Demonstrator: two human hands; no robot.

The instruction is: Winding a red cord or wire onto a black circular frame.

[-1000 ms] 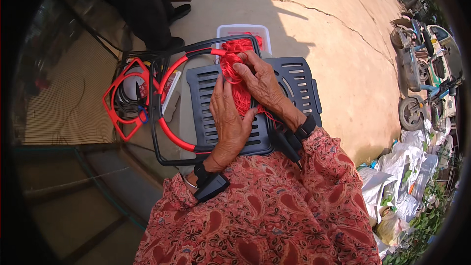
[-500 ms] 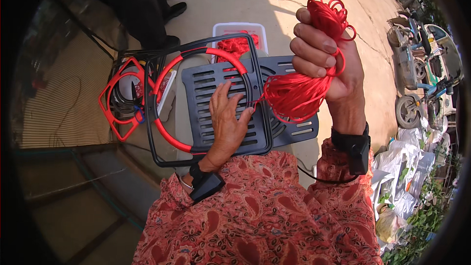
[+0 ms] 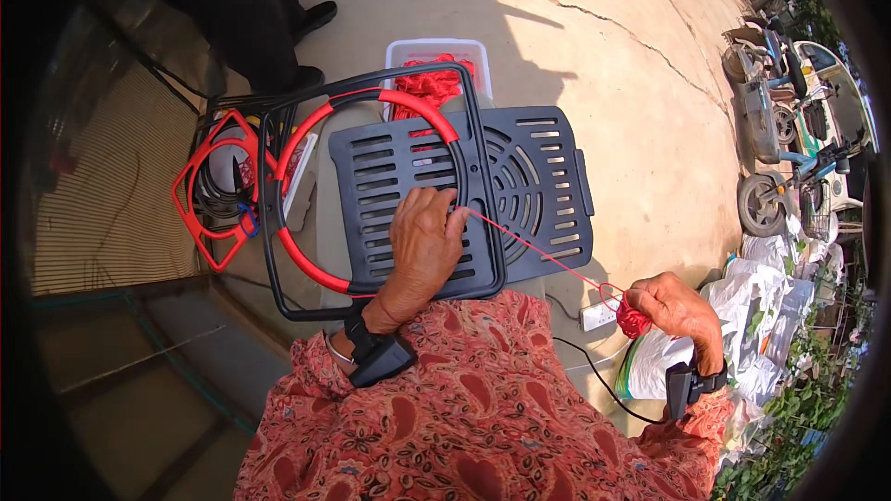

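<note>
The left hand (image 3: 424, 239) is closed on the right side of the ring (image 3: 306, 261), thumb at the inner end of the red cord (image 3: 531, 246); whether it also pinches the cord cannot be determined. The right hand (image 3: 682, 308) grips the cord's bundle (image 3: 633, 317), well apart to the right, with a small loose loop beside the fingers. Between the hands, the cord runs straight and diagonally across the slotted panel (image 3: 543, 158). The ring, black with red-wrapped sections, sits within the black frame (image 3: 476, 148), which lies partly over the panel and overhangs its left edge. Beyond the panel, a white tub (image 3: 483, 65) contains red strands (image 3: 429, 85).
</note>
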